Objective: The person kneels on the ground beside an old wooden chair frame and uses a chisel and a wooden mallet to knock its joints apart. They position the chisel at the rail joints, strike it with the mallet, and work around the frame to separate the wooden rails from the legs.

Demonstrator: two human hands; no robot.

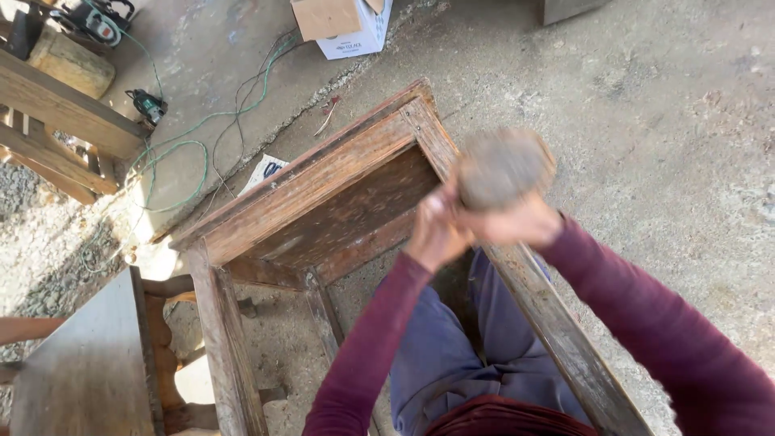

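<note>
Both hands, left hand (436, 234) and right hand (517, 226), grip a blurred stone (502, 167) above them.

left hand (434, 234), right hand (517, 222) — raised, clenched together

Wooden frame (323, 186) hems the hands; bare concrete floor (646, 121) rightward.

Long maroon sleeves, blue trousers, bare hands
</note>
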